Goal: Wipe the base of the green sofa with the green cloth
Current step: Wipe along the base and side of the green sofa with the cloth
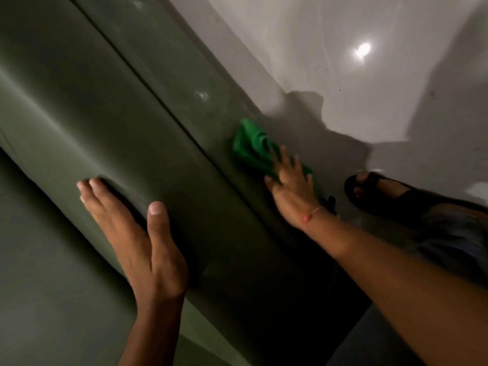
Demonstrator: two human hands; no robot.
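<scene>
The green sofa (87, 107) fills the left and middle of the head view, running diagonally. Its base panel (211, 120) lies below a dark seam, next to the floor. The bright green cloth (250, 145) is crumpled against the base's lower edge. My right hand (289, 184) lies flat on the cloth with fingers spread, pressing it against the base; part of the cloth is hidden under the palm. My left hand (134, 233) rests open on the seat cushion's rounded front, fingers pushing a dent into it, and holds nothing.
A glossy pale floor (343, 62) stretches across the upper right, with a lamp reflection (362, 50). My foot in a dark sandal (380, 194) stands on the floor just right of the cloth. Dark shadow lies along the sofa's bottom edge.
</scene>
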